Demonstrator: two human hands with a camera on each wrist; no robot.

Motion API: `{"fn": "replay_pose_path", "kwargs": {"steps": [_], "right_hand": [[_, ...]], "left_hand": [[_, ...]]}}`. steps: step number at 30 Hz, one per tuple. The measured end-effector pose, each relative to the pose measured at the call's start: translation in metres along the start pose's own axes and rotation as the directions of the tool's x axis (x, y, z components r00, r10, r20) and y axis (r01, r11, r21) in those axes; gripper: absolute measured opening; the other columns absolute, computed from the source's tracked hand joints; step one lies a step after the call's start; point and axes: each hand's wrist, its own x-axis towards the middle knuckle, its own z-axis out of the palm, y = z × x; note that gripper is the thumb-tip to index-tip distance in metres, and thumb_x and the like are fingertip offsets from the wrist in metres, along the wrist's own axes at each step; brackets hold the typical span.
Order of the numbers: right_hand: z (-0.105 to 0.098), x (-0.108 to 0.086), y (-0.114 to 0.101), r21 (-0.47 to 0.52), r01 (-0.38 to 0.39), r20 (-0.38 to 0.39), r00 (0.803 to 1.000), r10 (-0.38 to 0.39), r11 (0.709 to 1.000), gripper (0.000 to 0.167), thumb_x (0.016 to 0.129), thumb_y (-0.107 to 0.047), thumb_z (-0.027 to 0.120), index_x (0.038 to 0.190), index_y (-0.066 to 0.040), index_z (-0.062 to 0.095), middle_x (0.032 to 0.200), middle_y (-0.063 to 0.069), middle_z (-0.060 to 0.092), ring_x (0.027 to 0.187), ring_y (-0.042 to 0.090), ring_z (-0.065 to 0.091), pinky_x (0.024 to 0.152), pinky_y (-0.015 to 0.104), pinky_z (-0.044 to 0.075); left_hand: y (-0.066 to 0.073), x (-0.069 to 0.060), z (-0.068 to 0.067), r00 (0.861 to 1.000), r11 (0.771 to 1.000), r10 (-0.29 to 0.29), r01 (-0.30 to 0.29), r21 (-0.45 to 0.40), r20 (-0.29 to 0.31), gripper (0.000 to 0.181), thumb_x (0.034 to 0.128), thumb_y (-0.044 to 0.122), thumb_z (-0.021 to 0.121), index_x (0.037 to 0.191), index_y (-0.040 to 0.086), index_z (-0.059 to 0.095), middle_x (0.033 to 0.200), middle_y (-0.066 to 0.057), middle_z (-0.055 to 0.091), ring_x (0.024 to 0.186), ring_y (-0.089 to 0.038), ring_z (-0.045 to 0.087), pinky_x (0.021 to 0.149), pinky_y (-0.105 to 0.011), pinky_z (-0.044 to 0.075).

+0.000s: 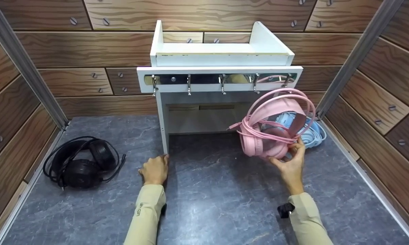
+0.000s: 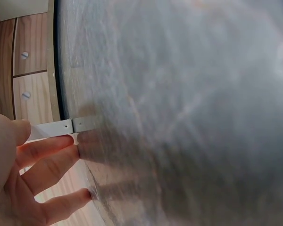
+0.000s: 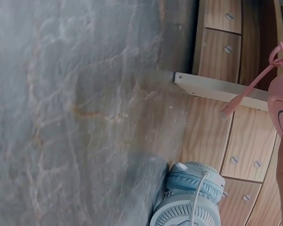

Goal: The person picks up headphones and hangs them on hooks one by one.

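A pair of pink headphones (image 1: 253, 143) with its cable wound round it is held up by my right hand (image 1: 293, 161), whose thumb and fingers pinch the lower ear cup. The cable's plug end (image 3: 233, 104) sticks out to the left. My left hand (image 1: 155, 170) is at the foot of the white rack's left side panel (image 1: 162, 126); in the left wrist view, thumb and fingers (image 2: 49, 169) lie on either side of that panel. Across the front of the white rack (image 1: 221, 61) runs a rail with several metal hooks (image 1: 223, 85). The pink headband is just below the right-hand hooks.
Black headphones (image 1: 83, 172) with a loose cable lie on the grey marbled tabletop (image 1: 218, 204) at the left. Light blue headphones (image 1: 311, 136) lie at the right, partly behind the pink pair. Wood-patterned walls (image 1: 98, 81) enclose the back and sides.
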Motion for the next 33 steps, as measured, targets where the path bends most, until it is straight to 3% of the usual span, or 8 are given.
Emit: {"fn": "replay_pose_path", "kwargs": {"steps": [10, 22, 27, 33], "right_hand": [[-0.0015, -0.0004, -0.0006, -0.055, -0.007, 0.014, 1.0, 0.008, 0.998, 0.06, 0.066, 0.022, 0.076, 0.11, 0.012, 0.037, 0.161, 0.027, 0.019, 0.109, 0.017, 0.052, 0.072, 0.016, 0.052], [-0.0041, -0.0024, 0.0007, -0.101, 0.021, 0.019, 1.0, -0.019, 0.995, 0.06, 0.066, 0.02, 0.078, 0.109, 0.013, 0.037, 0.16, 0.029, 0.02, 0.107, 0.011, 0.053, 0.073, 0.016, 0.051], [-0.0038, -0.0024, -0.0001, -0.08, 0.013, 0.014, 1.0, -0.012, 0.997, 0.06, 0.066, 0.021, 0.078, 0.109, 0.012, 0.037, 0.16, 0.028, 0.02, 0.108, 0.012, 0.053, 0.073, 0.016, 0.051], [-0.0027, -0.0026, -0.0019, -0.027, 0.009, 0.011, 1.0, -0.009, 1.0, 0.057, 0.066, 0.023, 0.074, 0.109, 0.011, 0.038, 0.161, 0.029, 0.018, 0.107, 0.012, 0.055, 0.071, 0.016, 0.053]], "left_hand": [[-0.0002, 0.0012, 0.0002, 1.0, 1.0, -0.003, 0.003, -0.004, 0.01, 0.037, 0.1037, 0.034, 0.056, 0.106, 0.004, 0.076, 0.107, -0.031, 0.07, 0.097, -0.057, 0.065, 0.083, -0.078, 0.041], [-0.0013, 0.0009, 0.0009, 1.0, 1.0, 0.013, -0.013, 0.006, 0.003, 0.036, 0.1036, 0.032, 0.056, 0.103, 0.003, 0.076, 0.104, -0.033, 0.069, 0.092, -0.058, 0.066, 0.076, -0.076, 0.044], [-0.0011, 0.0004, 0.0004, 1.0, 1.0, 0.004, -0.004, -0.006, 0.012, 0.035, 0.1035, 0.033, 0.056, 0.106, 0.006, 0.076, 0.107, -0.031, 0.07, 0.095, -0.057, 0.065, 0.08, -0.077, 0.042], [-0.0019, 0.0008, -0.0007, 1.0, 1.0, 0.007, -0.007, 0.0, 0.005, 0.035, 0.1035, 0.033, 0.056, 0.102, 0.004, 0.076, 0.105, -0.032, 0.069, 0.093, -0.058, 0.066, 0.074, -0.073, 0.045]]}}
